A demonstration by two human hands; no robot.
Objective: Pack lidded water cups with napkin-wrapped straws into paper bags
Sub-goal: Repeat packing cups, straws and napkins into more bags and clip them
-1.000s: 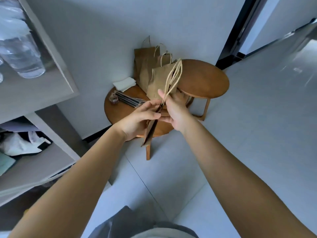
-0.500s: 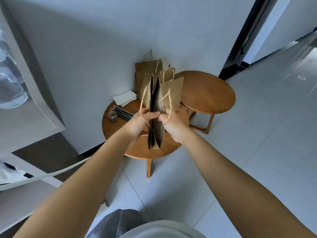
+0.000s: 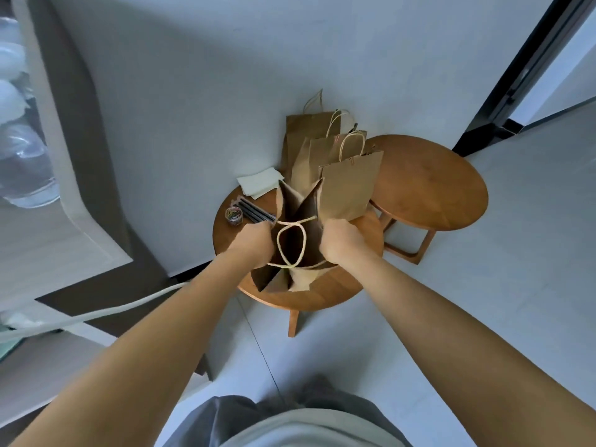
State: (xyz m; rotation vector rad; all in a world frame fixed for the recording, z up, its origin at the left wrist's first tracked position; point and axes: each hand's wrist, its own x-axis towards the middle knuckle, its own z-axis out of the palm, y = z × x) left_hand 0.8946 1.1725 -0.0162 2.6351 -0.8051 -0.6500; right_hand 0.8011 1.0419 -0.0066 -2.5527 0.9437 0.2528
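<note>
Both hands, left hand (image 3: 254,243) and right hand (image 3: 342,241), grip the paper bag (image 3: 292,240) mouth, spreading it above the desk (image 3: 309,298) front edge; overpulling risks tearing the rim.

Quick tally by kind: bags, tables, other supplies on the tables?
Paper bags: 4, one held open, three standing behind
Round wooden tables: 2
Napkin stacks: 1
Straw bundles: 1
Clip jars: 1
Total: 9

Soft, even daylight, faint shadows, strong wide-angle bending at the edges (left shelf blurred).
</note>
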